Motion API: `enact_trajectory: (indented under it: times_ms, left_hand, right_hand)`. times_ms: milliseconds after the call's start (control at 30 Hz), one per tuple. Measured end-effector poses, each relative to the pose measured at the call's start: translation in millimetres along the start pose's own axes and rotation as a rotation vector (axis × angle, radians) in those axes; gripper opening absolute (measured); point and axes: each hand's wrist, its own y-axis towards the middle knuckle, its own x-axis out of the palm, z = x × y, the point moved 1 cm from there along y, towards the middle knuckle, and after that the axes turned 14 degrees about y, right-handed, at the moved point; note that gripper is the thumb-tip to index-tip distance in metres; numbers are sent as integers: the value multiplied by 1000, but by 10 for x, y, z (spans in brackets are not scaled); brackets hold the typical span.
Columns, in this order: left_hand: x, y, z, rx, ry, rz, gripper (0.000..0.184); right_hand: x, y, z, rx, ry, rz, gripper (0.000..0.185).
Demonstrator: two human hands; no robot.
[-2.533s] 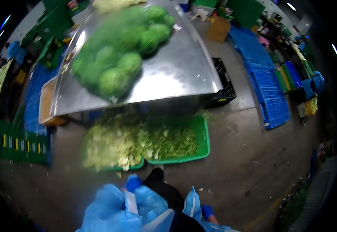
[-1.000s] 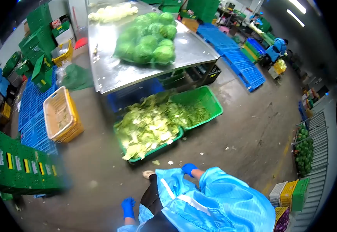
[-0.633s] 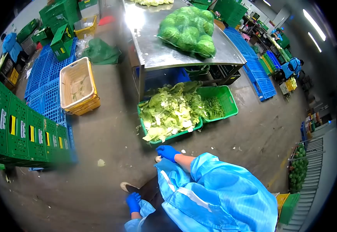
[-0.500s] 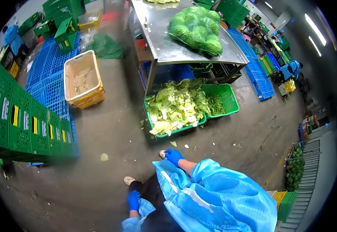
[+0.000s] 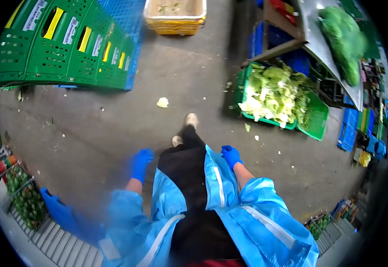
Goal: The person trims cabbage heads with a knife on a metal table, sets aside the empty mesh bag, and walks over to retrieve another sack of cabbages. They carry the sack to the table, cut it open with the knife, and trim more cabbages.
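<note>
My left hand (image 5: pixel 141 163), in a blue glove, hangs away from my body over the bare floor. Motion smears its fingers, and I make out no object there. On the other side my right hand (image 5: pixel 231 155), also blue-gloved, is beside the hem of my open light-blue coat (image 5: pixel 223 178). Its fingers are curled in, with nothing visible inside. The nearest thing ahead of that hand is a green crate (image 5: pixel 265 118) heaped with cabbage leaves (image 5: pixel 272 95), standing on the floor well beyond its reach.
A stack of green crates (image 5: pixel 47 58) rises at the left. Farther off sits a yellow basket (image 5: pixel 176 22) with a pale rim. At the right, a metal table (image 5: pixel 312 33) carries a green net sack (image 5: pixel 343 42). Leaf scraps (image 5: pixel 162 102) dot the floor.
My view has swung left: the table and leaf crate now lie farther right, and the crate stack looms closer. My feet have shifted in a step. Both arms hang farther apart.
</note>
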Motion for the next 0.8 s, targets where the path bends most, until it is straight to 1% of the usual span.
enact_trajectory:
  times_ms: [67,100,133,200,267,300,333,400,433,467,500,567,600,633,667,733,767,800]
  left_hand:
    - [194,-132,344,-53,-153,11,19]
    - [310,-150,421,-73,-95,60,19]
    - [381,-159,396,-39,-98,80,21]
    - [485,-148,267,51,48,165,22]
    - [486,-133,337,-118,32,82,23]
    - [486,-50,220,-203,-48,39,23]
    - [499,15,217,-257,-96,7,22]
    - [466,189,-83,-380,-136,-92,23]
    - [452,242,-211,-294,-74,-45,23]
    - [418,218,-177,-216,-15,6,23]
    - [343,224,-208,-214,6,1,23]
    - [238,239,-112,-189,-4,35,22]
    - [177,279,-31,-136,85,38,23]
    - [123,309,-21,-156,127,38,24]
    - [74,310,-72,-157,90,39,24]
    - [26,413,37,-67,69,43,25]
    - [32,448,-8,3,72,50,26]
    - [15,593,89,74,76,54,27]
  right_hand:
    - [422,337,-200,-63,-226,-94,36]
    - [569,364,-493,-97,-175,-99,37]
    - [703,424,-858,-140,-133,-99,37]
    - [1076,751,-1195,-61,32,-124,38]
    - [1393,1010,-1584,-171,-192,-155,37]
    - [1570,1206,-1656,-226,-300,-168,38]
    - [1764,1454,-1585,-270,-339,-155,38]
    - [2164,1954,-1359,-352,-420,-127,40]
    - [2362,2199,-1239,-370,-404,-115,44]
    - [2568,2417,-1128,-385,-389,-113,49]
    - [2780,2674,-1061,-413,-374,-109,54]
    - [3194,3089,-940,-347,-408,-78,66]
    - [3370,3280,-901,-314,-425,-57,72]
    - [3524,3445,-866,-328,-494,-68,83]
    - [3669,3590,-869,-326,-550,-97,85]
    - [3943,3910,-874,-331,-665,-152,88]
    - [4106,4104,-784,-378,-750,-158,84]
    - [4280,4316,-636,-470,-800,-121,80]
